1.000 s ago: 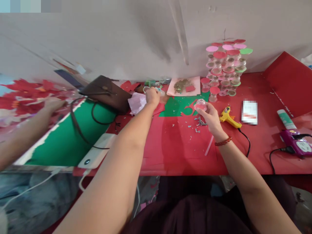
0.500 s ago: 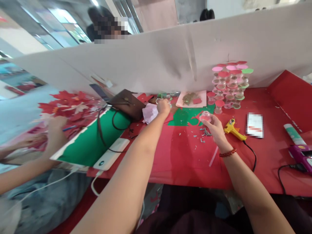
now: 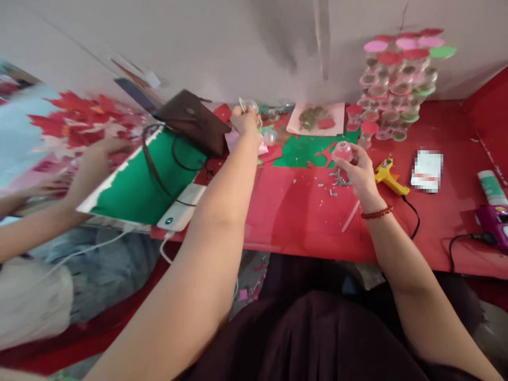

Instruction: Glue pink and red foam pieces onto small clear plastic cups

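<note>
My right hand holds a clear plastic cup with a pink-red disc between thumb and fingers, above the green paper's right edge. My left hand reaches to the back of the red table, its fingers closed at a clear round piece; blur hides how it is gripped. Another clear cup lies just right of my left wrist. Green paper with cut-outs is between my hands. A stacked structure of clear cups and coloured discs stands behind my right hand.
A yellow glue gun and a white phone-like object lie at right, near a purple tool. At left are a brown bag, a white power bank and a person's arm by red paper flowers.
The view has tilted down. My left hand has moved a little left and back, now at a clear piece. My right hand still holds its cup.
</note>
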Demonstrator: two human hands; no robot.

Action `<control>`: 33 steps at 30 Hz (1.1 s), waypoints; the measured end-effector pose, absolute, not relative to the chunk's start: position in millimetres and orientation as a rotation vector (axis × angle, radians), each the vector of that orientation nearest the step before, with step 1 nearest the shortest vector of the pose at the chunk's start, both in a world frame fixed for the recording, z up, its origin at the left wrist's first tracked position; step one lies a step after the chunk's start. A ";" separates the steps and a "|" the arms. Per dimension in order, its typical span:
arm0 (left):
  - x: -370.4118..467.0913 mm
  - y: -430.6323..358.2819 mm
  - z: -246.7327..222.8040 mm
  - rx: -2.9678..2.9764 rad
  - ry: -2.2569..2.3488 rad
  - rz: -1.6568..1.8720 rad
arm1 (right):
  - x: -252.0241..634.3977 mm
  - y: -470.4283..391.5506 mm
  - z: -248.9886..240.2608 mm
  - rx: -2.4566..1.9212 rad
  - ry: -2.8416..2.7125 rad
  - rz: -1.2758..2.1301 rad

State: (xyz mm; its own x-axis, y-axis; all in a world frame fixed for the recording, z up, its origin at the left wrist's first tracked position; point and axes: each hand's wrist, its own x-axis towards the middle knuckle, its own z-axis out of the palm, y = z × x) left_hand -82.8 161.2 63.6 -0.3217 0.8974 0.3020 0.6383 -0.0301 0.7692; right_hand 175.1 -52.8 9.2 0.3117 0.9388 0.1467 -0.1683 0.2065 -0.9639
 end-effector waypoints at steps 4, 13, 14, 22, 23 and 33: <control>-76.8 125.8 58.8 1.377 1.698 1.419 | 178.2 -49.5 5.8 -1.114 -1.007 0.974; -62.2 18.4 -15.9 1.044 1.480 1.323 | 173.1 -58.3 13.7 -1.240 -1.225 1.094; -62.8 16.6 -20.3 1.077 1.478 1.318 | 174.2 -58.2 14.3 -1.254 -1.220 1.094; -60.0 10.9 -17.7 1.302 1.524 1.276 | 180.2 -57.4 16.3 -1.329 -1.213 1.033; -56.4 7.1 -16.5 1.312 1.495 1.252 | 180.5 -57.2 16.5 -1.305 -1.205 1.033; -41.4 -6.8 -18.3 1.374 1.127 1.390 | 194.5 -52.6 15.6 -1.215 -1.161 0.967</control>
